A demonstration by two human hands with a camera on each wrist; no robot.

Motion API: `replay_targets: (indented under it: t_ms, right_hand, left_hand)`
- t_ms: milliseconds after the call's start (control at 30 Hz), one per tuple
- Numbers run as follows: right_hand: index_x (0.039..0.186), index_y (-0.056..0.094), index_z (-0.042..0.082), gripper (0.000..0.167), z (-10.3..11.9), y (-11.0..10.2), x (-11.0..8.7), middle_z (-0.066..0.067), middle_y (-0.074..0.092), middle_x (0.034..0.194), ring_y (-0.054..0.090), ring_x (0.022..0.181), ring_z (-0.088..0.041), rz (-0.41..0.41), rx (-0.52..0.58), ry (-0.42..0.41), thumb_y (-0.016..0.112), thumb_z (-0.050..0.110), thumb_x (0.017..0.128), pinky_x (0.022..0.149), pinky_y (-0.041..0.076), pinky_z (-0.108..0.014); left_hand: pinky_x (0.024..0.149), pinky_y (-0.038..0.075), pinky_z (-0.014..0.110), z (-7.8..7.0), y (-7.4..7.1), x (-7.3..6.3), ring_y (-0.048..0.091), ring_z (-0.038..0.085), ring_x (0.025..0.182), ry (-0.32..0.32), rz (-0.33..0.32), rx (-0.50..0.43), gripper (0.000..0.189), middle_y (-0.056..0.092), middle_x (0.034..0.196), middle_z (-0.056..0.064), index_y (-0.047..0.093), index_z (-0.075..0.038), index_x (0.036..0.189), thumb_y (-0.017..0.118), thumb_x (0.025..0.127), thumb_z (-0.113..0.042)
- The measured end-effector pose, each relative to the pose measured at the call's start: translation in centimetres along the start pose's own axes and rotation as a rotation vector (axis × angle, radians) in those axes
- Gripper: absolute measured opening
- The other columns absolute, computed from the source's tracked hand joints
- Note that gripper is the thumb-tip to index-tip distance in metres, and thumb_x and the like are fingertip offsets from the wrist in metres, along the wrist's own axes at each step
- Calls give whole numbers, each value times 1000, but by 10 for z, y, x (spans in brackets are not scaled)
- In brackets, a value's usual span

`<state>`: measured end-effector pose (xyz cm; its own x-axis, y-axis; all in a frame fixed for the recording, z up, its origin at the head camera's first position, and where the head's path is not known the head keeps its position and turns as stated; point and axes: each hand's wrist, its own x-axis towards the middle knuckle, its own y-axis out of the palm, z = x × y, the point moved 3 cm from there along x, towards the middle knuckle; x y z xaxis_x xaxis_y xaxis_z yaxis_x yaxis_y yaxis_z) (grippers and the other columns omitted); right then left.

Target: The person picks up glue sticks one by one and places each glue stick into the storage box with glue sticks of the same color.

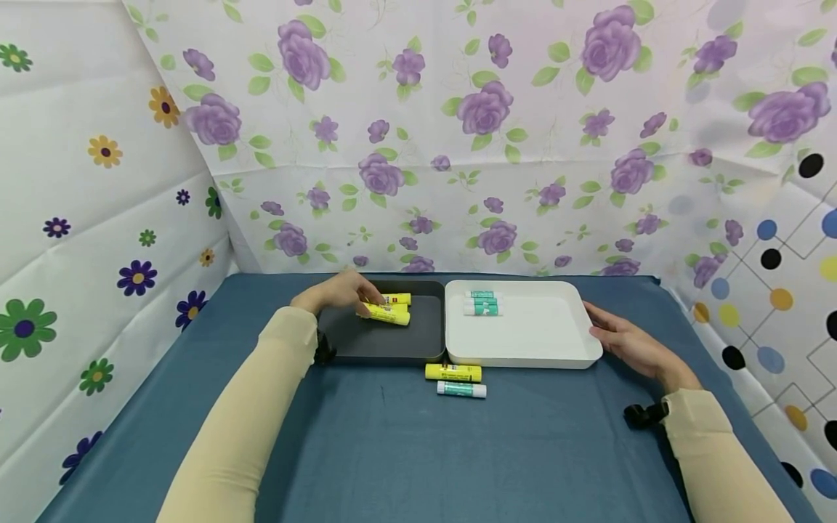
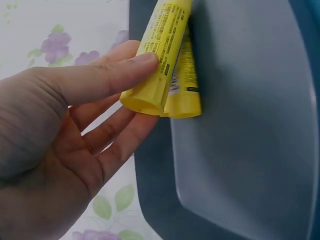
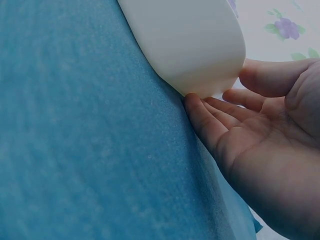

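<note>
My left hand (image 1: 346,290) pinches a yellow glue stick (image 2: 160,55) between thumb and fingers, over the dark grey tray (image 1: 366,345). Right beside it in the tray is another yellow glue stick (image 2: 187,82), partly hidden behind the held one in the left wrist view. At the right end of the white tray (image 1: 543,327), my right hand (image 1: 631,345) touches the outer wall with thumb and fingertips, its fingers extended. Two small green-and-white glue sticks (image 1: 482,309) lie inside the white tray, toward its left side.
The trays stand side by side at the back of the blue-covered table (image 1: 458,457). In front of where they meet lie a yellow glue stick (image 1: 453,373) and a green-and-white glue stick (image 1: 461,390). A flowered curtain (image 1: 392,145) hangs close behind the trays.
</note>
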<state>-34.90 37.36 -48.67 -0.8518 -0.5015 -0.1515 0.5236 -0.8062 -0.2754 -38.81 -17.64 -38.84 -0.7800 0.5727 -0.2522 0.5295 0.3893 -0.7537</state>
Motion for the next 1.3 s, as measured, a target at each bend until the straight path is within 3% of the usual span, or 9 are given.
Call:
replay_targets:
  t_ms: [100,267,700,933,1300]
  right_hand:
    - [168,-4,13,75,0,0,0,-13,-9,174,-5,158,-43,-2,-10,2,45,29,114,105,36,-18]
    - [168,-5,11,75,2,1,-1,-14,-10,174,-7,157,-43,-1,18,2,45,28,114,98,37,-12]
    - [168,-5,12,75,1,1,-1,-13,-9,174,-7,157,-43,-1,20,4,45,28,114,97,38,-11]
    - [168,-4,13,75,1,2,-2,-13,-10,174,-8,157,-43,-5,32,1,45,29,114,96,38,-8]
    - [168,-5,13,76,1,3,-3,-14,-11,173,-10,157,-43,-4,29,1,45,30,114,95,37,-8]
  left_hand:
    - [96,57,45,0,3,1,64,36,121,-34,-14,20,35,69,132,18,73,1,128,72,94,6]
    - [94,57,43,-1,4,3,64,31,115,-78,-41,81,35,71,125,13,74,-6,127,76,93,2]
    - [91,58,41,10,6,10,66,28,108,-54,-49,121,37,71,117,12,75,-7,124,81,88,1]
    - [89,58,41,9,8,11,66,26,103,-45,-53,143,39,70,115,13,74,-6,125,80,88,4]
    - [88,57,40,18,15,15,65,24,100,-91,-56,180,36,67,111,9,74,-12,121,79,89,5]
